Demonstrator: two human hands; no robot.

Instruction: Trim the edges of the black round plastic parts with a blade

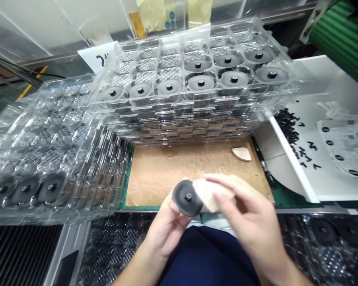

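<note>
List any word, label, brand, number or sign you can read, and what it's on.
No text is legible.
White paper sheet: large black marks, unreadable.
Crumpled white plastic packaging: black oval logos and small print, too blurred.
Orange rectangular tag: any print too small.

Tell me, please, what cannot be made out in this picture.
- Head view, black disc: its underside, turned away and backed by the left hand.
- Head view, pale piece: its outer end, covered by the blurred right hand.
- Head view, printed sheet: its lettering, too small and blurred.
- Head view, green ribbed tube: the rest, cut off by the right edge.
</note>
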